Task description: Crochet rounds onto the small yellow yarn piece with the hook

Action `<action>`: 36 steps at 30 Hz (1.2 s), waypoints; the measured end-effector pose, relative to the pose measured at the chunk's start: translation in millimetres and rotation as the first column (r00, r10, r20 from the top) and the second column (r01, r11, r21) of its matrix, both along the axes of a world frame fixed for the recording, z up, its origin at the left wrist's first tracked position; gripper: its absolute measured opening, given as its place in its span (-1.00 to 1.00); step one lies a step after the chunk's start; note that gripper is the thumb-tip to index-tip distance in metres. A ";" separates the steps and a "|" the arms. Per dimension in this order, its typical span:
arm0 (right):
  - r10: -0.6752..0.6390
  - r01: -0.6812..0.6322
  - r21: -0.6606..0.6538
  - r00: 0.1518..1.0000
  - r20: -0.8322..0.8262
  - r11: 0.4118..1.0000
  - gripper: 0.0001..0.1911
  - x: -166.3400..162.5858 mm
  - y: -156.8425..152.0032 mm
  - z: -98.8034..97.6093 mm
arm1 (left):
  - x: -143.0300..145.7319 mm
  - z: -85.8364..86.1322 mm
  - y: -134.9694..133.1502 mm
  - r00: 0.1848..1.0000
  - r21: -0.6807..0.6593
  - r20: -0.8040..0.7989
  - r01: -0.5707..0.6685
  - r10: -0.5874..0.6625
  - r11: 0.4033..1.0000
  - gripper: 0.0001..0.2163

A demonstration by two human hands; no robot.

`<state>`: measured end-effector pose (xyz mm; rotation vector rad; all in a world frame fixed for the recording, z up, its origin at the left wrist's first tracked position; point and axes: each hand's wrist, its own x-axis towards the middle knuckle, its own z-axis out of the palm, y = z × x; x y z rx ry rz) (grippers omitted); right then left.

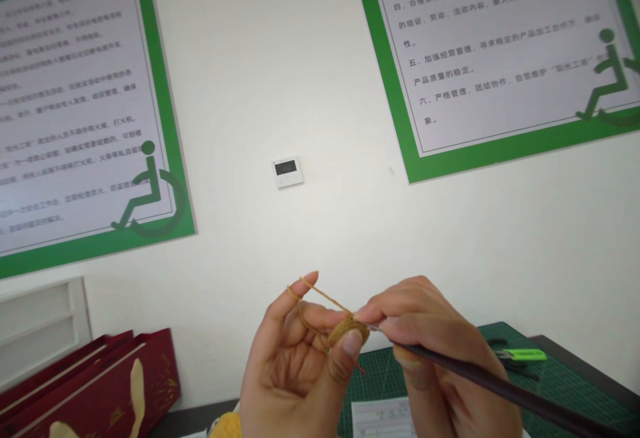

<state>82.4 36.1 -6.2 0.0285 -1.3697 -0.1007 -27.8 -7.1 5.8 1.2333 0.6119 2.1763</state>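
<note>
Between the thumb and fingers of my left hand (295,351) is a small round crochet piece (345,333) in mustard yarn. The yarn (327,297) loops over my raised left index finger and runs down to the piece's top edge. My right hand (435,351) grips a crochet hook (465,371) with a dark, long handle. Its metal tip meets the edge of the piece; the very end is hidden in the stitches. A short red thread (361,369) hangs below the piece.
A green cutting mat (377,375) lies on the dark table, with a printed paper (383,418) and a bright green-handled tool (525,355) on it. Dark red gift bags (100,391) stand at left. Yellow yarn (226,426) shows at the bottom. A thermostat (287,173) and posters hang on the wall.
</note>
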 end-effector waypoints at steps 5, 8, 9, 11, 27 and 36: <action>0.057 -0.058 -0.073 0.998 -0.007 0.996 -0.85 -6.1 0.2 -3.8 | -2.2 2.2 -0.2 0.994 0.000 -0.010 0.112 -0.112 0.994 -0.47; 0.077 -0.078 -0.061 0.997 -0.014 0.995 -0.82 -8.0 -0.6 -7.3 | -3.5 3.5 -0.1 0.992 -0.001 -0.017 0.125 -0.125 0.992 -0.48; 0.103 -0.104 -0.079 0.995 -0.013 0.991 -0.81 -8.5 -0.8 -8.4 | -3.9 3.6 0.0 0.992 -0.001 -0.021 0.125 -0.125 0.992 -0.48; 0.139 -0.141 -0.089 0.990 -0.025 0.986 -0.78 -9.5 -1.3 -9.7 | -4.4 3.2 0.1 0.992 0.001 -0.026 0.125 -0.125 0.992 -0.49; 0.207 -0.195 -0.140 0.976 0.075 0.971 -0.78 -0.1 6.1 -2.1 | -3.7 2.8 -5.2 0.983 -0.052 0.070 0.175 -0.172 0.983 -0.42; -0.152 0.152 -0.025 0.988 -0.004 0.988 -0.66 -7.3 -0.1 -7.1 | 13.1 -3.7 -4.1 0.983 0.096 -0.059 -0.169 0.175 0.981 -0.33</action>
